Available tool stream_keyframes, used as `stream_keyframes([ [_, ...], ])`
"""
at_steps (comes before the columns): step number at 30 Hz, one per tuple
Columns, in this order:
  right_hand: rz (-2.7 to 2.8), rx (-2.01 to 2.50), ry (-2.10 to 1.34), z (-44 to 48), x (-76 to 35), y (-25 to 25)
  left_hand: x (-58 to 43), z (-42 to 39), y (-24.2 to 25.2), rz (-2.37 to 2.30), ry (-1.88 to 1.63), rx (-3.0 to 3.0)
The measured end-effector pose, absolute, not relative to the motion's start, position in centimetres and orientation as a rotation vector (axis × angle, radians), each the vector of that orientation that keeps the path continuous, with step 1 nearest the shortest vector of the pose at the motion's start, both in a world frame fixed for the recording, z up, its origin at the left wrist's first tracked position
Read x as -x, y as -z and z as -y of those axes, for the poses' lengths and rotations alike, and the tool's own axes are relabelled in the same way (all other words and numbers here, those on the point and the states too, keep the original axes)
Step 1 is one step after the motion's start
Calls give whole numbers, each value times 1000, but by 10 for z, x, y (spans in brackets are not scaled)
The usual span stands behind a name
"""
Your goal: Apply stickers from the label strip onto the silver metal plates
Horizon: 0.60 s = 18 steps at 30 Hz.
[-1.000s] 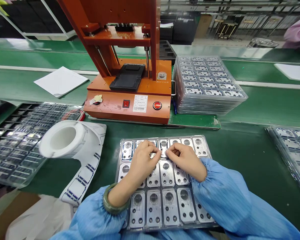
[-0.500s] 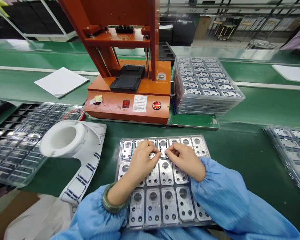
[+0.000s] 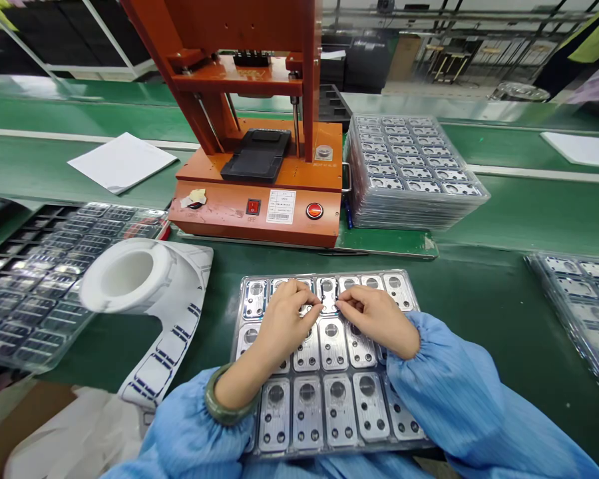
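A clear plastic tray [image 3: 243, 313] holds rows of silver metal plates [image 3: 337, 409], each with a round recess and small dark holes. Both hands work over the back row, at a plate with a thin dark-edged adhesive sticker [image 3: 328, 287] on it. My left hand [image 3: 290, 316] pinches at the sticker's lower left edge, thumb and forefinger together. At the opposite edge my right hand [image 3: 377, 316] has its fingertips closed in a pinch. The fingers cover some plates; the leftmost plate [image 3: 254, 299] shows a blue edging.
A roll of white backing with dark-edged stickers [image 3: 130, 273] stands left, beside trays of dark-framed pieces [image 3: 44, 293]. An orange press [image 3: 219, 216] stands behind the tray. Stacked plate trays [image 3: 404, 203] are right of it, another stack [image 3: 574, 313] at the far right, white paper [image 3: 122, 163] behind left.
My right hand has shifted slightly right, widening the gap between the two hands' fingertips. My left hand stays almost in place. The view has moved a little.
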State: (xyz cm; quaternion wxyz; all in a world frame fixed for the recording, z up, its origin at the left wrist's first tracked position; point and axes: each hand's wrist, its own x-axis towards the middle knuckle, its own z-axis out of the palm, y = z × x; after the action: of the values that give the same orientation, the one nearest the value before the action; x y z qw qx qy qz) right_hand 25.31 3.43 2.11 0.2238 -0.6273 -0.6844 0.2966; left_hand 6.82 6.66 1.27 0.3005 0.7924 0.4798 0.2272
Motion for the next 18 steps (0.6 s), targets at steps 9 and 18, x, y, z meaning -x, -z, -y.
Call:
stream_keyframes([
  [9,1891,1721,-804,-34,-253,-20,-67,-66,-12,-1272,-612,-2122],
  [18,1932,1719,-781,-35,-252,-20,-67,-67,-11,-1263,-583,-2161],
])
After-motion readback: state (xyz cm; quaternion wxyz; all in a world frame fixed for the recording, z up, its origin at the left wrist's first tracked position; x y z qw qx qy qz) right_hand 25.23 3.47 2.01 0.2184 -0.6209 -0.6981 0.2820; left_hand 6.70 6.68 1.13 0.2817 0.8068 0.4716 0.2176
